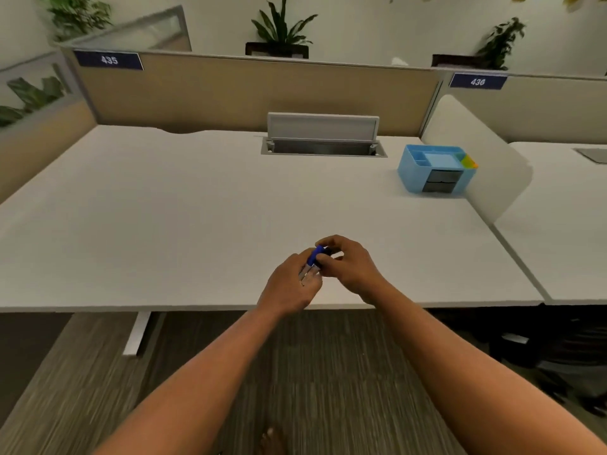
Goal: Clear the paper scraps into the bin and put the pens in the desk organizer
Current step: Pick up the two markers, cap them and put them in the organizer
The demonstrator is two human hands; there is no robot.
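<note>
Head view: both my hands meet over the near edge of the white desk (164,205). My left hand (289,284) is closed around a small bunch of pens (312,262), clear barrels running down into the fist, blue caps sticking up and out toward the far right. My right hand (349,264) is pinched on the cap end of the same bunch, thumb and fingers curled around the blue and a dark tip. How many pens are in the bunch I can't tell, the hands cover most of it. The light-blue desk organizer (435,169) sits at the far right of the desk, well apart from my hands, up against the rounded white divider (476,152); top compartments open, two dark drawers on its front face. Behind the desk, a raised cable-tray flap (322,128) by the tan partition (249,90).
</note>
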